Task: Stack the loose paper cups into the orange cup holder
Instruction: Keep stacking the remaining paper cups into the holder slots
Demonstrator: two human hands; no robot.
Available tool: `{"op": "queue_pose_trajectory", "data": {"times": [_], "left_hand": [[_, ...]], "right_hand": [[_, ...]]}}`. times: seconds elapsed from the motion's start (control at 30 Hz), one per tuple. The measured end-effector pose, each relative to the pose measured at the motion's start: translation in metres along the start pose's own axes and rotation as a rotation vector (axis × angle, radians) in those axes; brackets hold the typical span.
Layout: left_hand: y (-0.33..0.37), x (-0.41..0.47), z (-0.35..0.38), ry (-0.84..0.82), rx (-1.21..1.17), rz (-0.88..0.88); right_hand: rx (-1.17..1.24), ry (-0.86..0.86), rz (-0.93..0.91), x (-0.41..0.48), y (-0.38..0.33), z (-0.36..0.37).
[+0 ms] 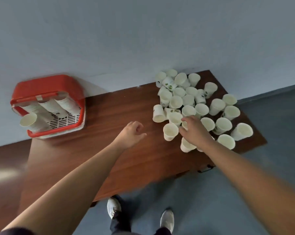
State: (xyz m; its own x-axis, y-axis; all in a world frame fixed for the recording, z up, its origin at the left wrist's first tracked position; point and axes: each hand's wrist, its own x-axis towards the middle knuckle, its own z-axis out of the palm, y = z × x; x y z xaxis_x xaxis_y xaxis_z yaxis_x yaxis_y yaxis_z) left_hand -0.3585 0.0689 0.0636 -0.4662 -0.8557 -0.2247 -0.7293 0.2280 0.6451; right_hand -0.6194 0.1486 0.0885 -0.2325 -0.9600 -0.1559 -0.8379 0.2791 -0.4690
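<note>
Picking: my right hand (194, 133) is hovering among the cups (188, 100), bench (126, 102) right, fingers (184, 132) curled on one, grip unclear; left hand (132, 133) is hanging slack, empty. Next, carrying it to the far-left holder (48, 85).

An orange cup holder (46, 85) is seen at left. Loose paper cups (175, 101) are clustered at right, touched by the right hand (194, 131); the left hand (131, 134) is held empty at centre.
</note>
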Motion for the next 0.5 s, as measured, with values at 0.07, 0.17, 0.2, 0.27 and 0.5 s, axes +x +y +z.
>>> {"op": "queue_pose_trajectory", "data": {"times": [0.07, 0.17, 0.2, 0.27, 0.5], "left_hand": [[0.026, 0.008, 0.031, -0.071, 0.014, 0.015], [0.057, 0.022, 0.070, -0.120, 0.056, 0.005], [0.064, 0.028, 0.080, -0.126, 0.075, -0.010], [0.072, 0.042, 0.096, -0.120, 0.118, -0.028], [0.072, 0.086, 0.128, -0.106, 0.268, -0.027]], "right_hand": [[-0.004, -0.001, 0.034, -0.015, 0.034, -0.012], [-0.002, -0.047, 0.087, -0.036, 0.074, -0.014], [-0.003, -0.061, 0.100, -0.040, 0.083, -0.011], [-0.020, -0.073, 0.095, -0.045, 0.094, -0.001], [-0.232, 0.027, -0.041, -0.029, 0.105, 0.049]]}}
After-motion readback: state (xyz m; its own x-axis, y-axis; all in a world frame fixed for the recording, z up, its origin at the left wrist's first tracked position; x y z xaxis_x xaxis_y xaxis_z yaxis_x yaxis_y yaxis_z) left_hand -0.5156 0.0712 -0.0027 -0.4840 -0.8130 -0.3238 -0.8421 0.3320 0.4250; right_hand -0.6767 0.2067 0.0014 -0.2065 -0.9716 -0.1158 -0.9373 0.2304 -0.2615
